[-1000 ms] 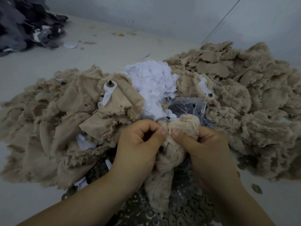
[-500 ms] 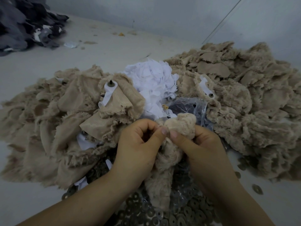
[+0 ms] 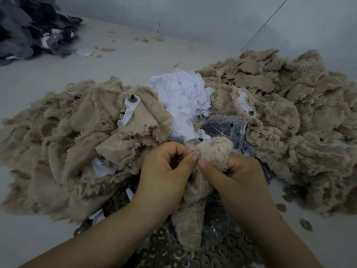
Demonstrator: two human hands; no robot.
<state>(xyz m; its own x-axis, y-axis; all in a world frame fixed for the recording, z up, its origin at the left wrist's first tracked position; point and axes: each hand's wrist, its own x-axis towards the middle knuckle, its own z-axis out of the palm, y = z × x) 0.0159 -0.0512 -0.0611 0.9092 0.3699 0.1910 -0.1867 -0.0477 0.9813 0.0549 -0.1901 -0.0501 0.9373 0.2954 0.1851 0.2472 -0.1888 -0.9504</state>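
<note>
Both hands are clamped on the beige plush piece: left hand pinching its bunched top, right hand wrapped round it, low centre above the washer heap. It looks light, floppy and fuzzy-slick, so I judge the grip belongs on the gathered top, not the dangling tail. Fur offcuts crowd both sides, with white scraps and a plastic bag just behind, all easy snags.

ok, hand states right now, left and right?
Left hand: closed, pinching the beige plush fabric piece.
Right hand: closed, gripping the same piece.
</note>
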